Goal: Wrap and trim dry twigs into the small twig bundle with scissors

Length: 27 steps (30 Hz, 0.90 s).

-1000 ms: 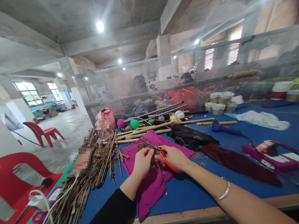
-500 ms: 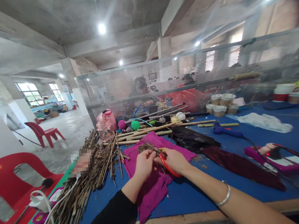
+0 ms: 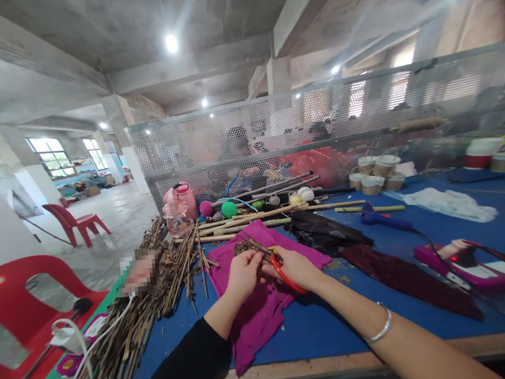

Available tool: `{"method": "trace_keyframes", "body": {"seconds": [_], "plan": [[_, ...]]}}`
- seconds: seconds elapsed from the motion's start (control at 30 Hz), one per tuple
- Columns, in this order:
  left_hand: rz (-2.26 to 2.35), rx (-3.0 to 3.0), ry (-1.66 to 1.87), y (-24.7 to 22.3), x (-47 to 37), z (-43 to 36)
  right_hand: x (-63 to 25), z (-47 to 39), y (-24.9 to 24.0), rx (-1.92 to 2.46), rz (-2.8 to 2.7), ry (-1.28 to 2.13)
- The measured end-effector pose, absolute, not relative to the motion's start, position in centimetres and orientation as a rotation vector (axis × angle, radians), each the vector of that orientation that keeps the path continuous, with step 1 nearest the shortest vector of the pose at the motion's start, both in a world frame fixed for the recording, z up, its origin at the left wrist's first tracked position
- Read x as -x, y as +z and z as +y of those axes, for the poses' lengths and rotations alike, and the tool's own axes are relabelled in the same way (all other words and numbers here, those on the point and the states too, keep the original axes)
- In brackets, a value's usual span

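My right hand (image 3: 295, 268) grips red-handled scissors (image 3: 282, 274), whose dark blades point up and left. Close beside it, my left hand (image 3: 244, 274) is closed, thumb against fingers, at the lower end of a small brown dried plant piece (image 3: 243, 247). The blades lie at the right side of that piece. Both hands are over a magenta cloth (image 3: 258, 330) spread on the blue table (image 3: 181, 343). What lies between my fingertips is partly hidden.
Many dry brown stems (image 3: 136, 323) lie at the left. Behind the cloth are bamboo sticks (image 3: 264, 217), yarn balls and a pink jug (image 3: 178, 213). Dark cloths (image 3: 410, 279), a blue glue gun (image 3: 383, 219) and small pots (image 3: 372, 184) are to the right. People sit behind a perforated screen.
The scissor blades look closer together than before. My hands stay almost in place, and the view has shifted slightly.
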State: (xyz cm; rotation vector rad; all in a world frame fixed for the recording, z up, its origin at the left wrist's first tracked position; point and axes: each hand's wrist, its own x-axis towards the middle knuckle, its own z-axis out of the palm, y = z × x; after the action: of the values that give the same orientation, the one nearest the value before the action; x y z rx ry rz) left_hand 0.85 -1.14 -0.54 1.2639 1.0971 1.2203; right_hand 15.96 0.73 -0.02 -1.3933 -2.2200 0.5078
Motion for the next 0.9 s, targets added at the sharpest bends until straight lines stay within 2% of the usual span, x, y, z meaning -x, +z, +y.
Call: {"method": "trace_keyframes", "body": {"seconds": [0.9], "plan": [[1.021,-1.234,1.232,-1.8,-0.7,-0.4,-16.0,0.5,0.5,1.487,-2.251,0.430]]}}
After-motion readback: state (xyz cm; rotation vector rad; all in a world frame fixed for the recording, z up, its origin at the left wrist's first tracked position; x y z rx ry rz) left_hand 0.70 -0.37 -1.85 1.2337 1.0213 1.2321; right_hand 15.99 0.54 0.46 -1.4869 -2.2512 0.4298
